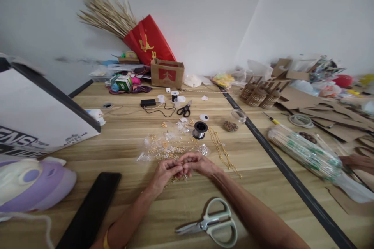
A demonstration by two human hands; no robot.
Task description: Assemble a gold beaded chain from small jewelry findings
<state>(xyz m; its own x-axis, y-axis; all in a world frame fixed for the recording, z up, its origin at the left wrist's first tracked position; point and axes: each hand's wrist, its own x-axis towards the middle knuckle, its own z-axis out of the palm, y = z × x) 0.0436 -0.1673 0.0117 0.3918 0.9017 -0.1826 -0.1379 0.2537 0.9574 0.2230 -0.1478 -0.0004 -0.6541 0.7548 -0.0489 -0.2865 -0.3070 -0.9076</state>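
Note:
My left hand [166, 171] and my right hand [200, 163] meet over the table, thumbs and fingertips pinched together. What sits between the fingertips is too small to make out; a few gold-coloured bits [173, 179] show just beneath them. Right behind my hands lies a scatter of gold and clear beads [172, 149] with small plastic bags. A black spool of silvery wire [200, 130] stands beyond. Gold chains [219, 148] stretch out to the right. Closer to me, scissors with pale green handles [209, 223] lie with blades toward the left.
On the left are a black phone-like slab [90, 206], a purple-and-white appliance [43, 184] and a white box [37, 113]. Black scissors [184, 109] and a jar of brown beads [231, 125] lie farther back. Bagged sticks [304, 151] and cardboard pieces [327, 109] cover the right.

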